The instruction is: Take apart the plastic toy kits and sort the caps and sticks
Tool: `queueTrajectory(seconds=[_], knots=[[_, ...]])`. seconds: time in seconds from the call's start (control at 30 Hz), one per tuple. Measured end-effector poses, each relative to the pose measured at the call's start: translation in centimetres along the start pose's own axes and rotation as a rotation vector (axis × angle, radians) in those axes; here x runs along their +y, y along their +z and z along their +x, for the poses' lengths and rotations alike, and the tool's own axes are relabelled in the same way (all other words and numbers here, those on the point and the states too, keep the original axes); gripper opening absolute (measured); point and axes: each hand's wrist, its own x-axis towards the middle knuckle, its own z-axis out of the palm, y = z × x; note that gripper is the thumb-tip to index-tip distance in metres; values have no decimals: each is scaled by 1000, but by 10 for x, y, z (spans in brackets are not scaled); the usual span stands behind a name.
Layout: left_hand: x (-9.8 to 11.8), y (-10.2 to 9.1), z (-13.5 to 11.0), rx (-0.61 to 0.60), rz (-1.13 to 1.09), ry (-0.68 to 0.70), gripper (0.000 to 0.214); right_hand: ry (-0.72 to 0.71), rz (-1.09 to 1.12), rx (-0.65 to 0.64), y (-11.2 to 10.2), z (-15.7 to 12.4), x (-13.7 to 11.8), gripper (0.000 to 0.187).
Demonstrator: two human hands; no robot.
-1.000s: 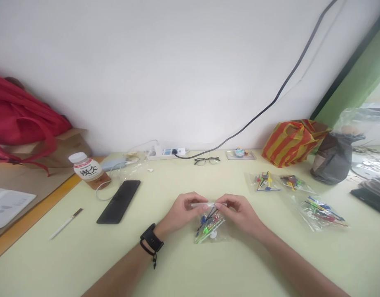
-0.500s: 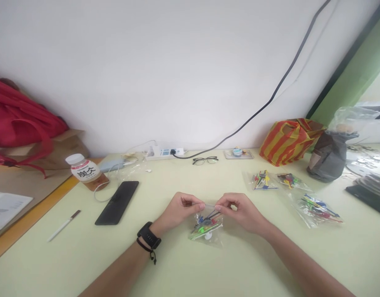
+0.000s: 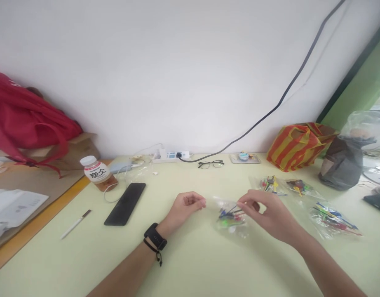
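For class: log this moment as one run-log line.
right hand: pinching parts bag | left hand: pinched shut, apart from parts bag | phone: left of left hand

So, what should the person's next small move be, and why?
Probably the bare right hand should carry the clear plastic bag of multicoloured small parts rightward and lay it beside the three similar clear bags on the pale green tabletop. The right hand alone seems to pinch its upper corner, the bare left hand is apart from it, and the others lie on that side.
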Motion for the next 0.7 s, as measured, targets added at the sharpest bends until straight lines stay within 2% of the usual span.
queueTrajectory(seconds=[0.1,0.17,0.23,0.33,0.4,0.5,0.7], knots=[[2,-1,1,46,-28,-57,27,-159,-194,270,-15,-6,2,14],[3,0,1,35,-40,-77,27,-321,-352,385,-16,-13,3,10],[4,0,1,28,-49,-82,27,-473,-516,343,-9,-25,3,13],[2,-1,2,29,-57,-77,27,-576,-699,93,13,-49,5,23],[1,-1,3,30,-54,-68,26,-571,-759,2,27,-65,10,26],[-1,-1,3,22,-43,-57,26,-475,-778,-29,37,-81,21,29],[0,0,1,30,-37,-58,27,-297,-818,11,24,-84,47,32]])
